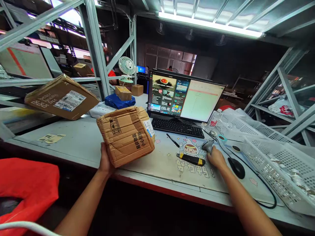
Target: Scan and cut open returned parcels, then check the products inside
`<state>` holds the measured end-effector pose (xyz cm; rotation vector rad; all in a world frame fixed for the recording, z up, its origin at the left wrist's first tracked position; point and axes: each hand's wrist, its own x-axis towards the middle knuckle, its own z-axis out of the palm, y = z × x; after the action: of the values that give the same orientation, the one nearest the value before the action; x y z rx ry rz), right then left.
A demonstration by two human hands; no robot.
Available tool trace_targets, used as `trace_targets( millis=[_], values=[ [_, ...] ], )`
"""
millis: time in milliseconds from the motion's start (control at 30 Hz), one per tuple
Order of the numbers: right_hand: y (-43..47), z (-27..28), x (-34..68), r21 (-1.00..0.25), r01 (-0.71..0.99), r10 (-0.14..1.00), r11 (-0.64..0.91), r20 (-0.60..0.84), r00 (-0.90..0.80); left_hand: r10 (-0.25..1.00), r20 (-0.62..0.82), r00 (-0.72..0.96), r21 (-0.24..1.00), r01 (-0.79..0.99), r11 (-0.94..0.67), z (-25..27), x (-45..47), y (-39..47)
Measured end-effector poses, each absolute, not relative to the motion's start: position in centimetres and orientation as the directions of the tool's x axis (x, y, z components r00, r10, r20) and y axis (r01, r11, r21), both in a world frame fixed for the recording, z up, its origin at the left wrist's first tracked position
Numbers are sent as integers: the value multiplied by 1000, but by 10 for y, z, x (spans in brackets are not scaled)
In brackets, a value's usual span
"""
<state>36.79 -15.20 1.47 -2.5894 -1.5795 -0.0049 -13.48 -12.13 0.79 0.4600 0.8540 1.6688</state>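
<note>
My left hand [105, 160] grips a creased brown cardboard box [125, 136] at its lower left edge and holds it tilted over the desk's front edge. Black print covers the side toward me, and a white label wraps its right side. On the right, my right hand [216, 156] is closed around a grey barcode scanner [208, 146], whose head points left. A yellow and black utility knife [191, 159] lies on the printed desk mat just left of that hand. Beyond the knife is a black pen [173, 140].
A monitor [185, 96] and black keyboard [177, 127] stand at the back. White plastic baskets [278, 170] line the right, near a black mouse [236, 167] and a cable. A larger carton [61, 98] leans at left by metal posts. A blue parcel [119, 101] lies behind.
</note>
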Motion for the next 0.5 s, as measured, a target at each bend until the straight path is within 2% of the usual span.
trace_targets(
  millis=[167, 300, 400, 500],
  values=[
    [-153, 13, 371, -63, 887, 882, -457, 99, 461, 944, -192, -270, 747, -664, -37, 8, -133, -123],
    [-174, 16, 422, -100, 917, 854, -387, 337, 397, 948, -214, -236, 738, -675, -2, 5, -134, -123],
    [-202, -2, 486, -99, 893, 765, -438, 481, 429, 948, -238, -211, 727, -686, 30, 4, -135, -123],
    [-229, -33, 539, -100, 841, 733, -532, 443, 516, 944, -262, -200, 708, -705, 47, 5, -135, -123]
  ],
)
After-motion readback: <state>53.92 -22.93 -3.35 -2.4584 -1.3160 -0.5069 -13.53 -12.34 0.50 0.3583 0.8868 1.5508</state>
